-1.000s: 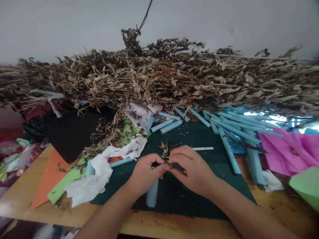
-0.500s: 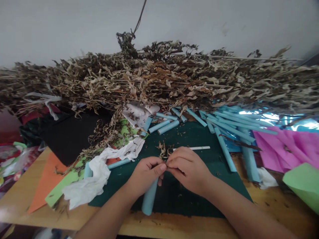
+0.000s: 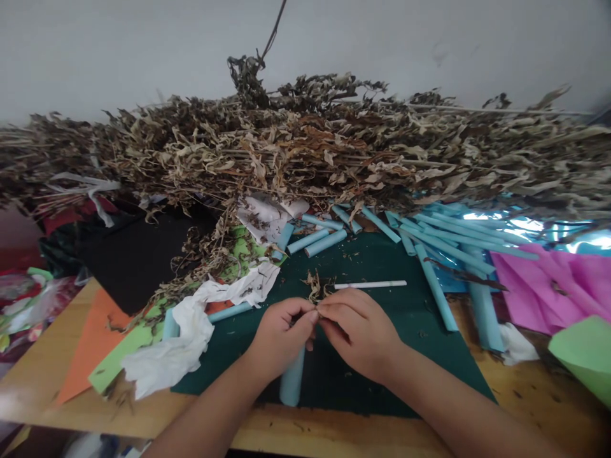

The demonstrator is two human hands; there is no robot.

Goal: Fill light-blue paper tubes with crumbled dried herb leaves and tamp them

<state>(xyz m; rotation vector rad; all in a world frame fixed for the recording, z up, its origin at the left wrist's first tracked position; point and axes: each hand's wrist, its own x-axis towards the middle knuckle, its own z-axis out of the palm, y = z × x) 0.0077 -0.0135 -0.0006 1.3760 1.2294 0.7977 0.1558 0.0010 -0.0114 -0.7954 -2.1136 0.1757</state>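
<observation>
Your left hand (image 3: 281, 337) is curled around a light blue paper tube (image 3: 292, 381), which stands tilted over the dark green mat (image 3: 420, 356) with its lower end near the mat's front edge; the fingers are closed on its upper part. Your right hand (image 3: 360, 331) meets the left at the tube's top, thumb and forefinger pinched together there; whether they grip a bit of dried leaf or only the tube's rim is too small to tell. Just beyond your fingertips a small clump of dried leaf (image 3: 315, 286) lies on the mat, and beside it, to the right, a thin white stick (image 3: 370, 285) lies flat. Further back more light blue tubes (image 3: 317, 242) are scattered across the mat, some longer ones (image 3: 434, 286) running toward the right. A big heap of dried leafy stalks (image 3: 305, 152) fills the back of the wooden table (image 3: 539, 394). Crumpled white paper (image 3: 191, 337) sits to the left of your hands over green and orange sheets (image 3: 90, 350), and pink paper (image 3: 544, 286) lies to the right.
</observation>
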